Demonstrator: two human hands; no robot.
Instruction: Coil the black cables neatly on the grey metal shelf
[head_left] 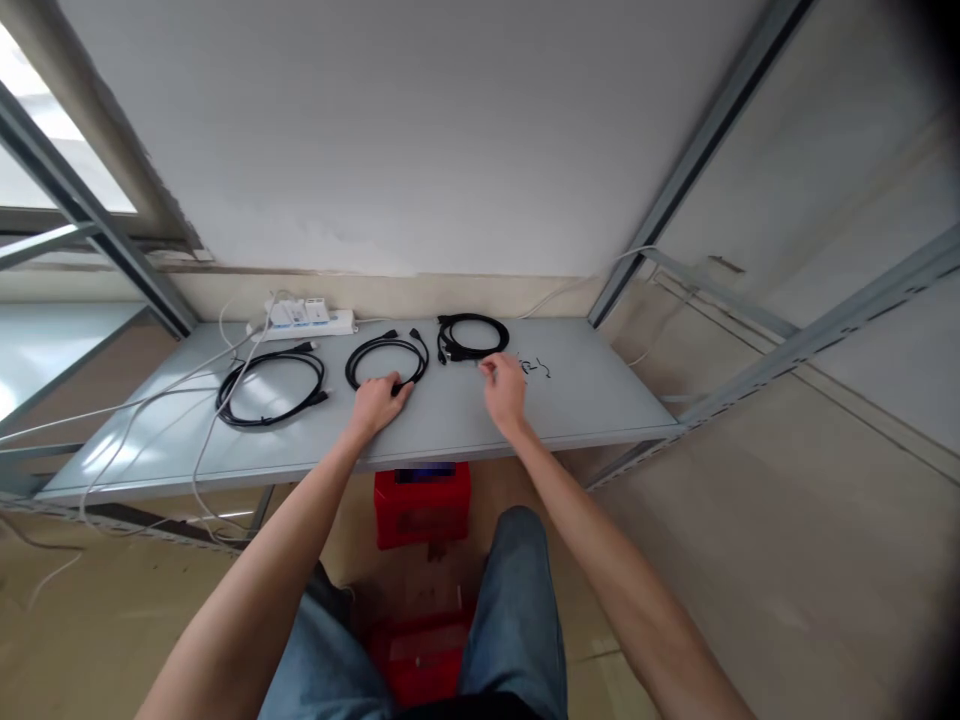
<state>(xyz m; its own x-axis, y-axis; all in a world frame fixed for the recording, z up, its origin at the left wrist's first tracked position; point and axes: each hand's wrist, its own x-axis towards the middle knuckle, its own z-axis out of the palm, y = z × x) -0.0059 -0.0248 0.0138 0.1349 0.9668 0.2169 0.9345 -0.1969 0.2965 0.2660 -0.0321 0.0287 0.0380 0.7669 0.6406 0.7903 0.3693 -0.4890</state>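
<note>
Three coiled black cables lie in a row on a grey metal shelf (pixel 450 420). My left hand (pixel 379 403) is closed on the near edge of the middle cable (pixel 360 362), whose plugs point away from me. To its left is the wider left cable (pixel 271 421), and at the back is the right cable (pixel 480 318). My right hand (pixel 505 390) is pinched just in front of the right cable; what its fingertips hold is too small to make out. Several short, bent black strips (pixel 544 368), like twist ties, lie beside that hand, partly hidden by it.
A white power strip (pixel 337 322) with plugs stands at the back left. Loose white cords (pixel 217 420) cross the shelf's left end and hang over its edge. Metal uprights (pixel 694 160) frame both sides. A red plastic stool (pixel 422 510) is below the shelf, near my knees.
</note>
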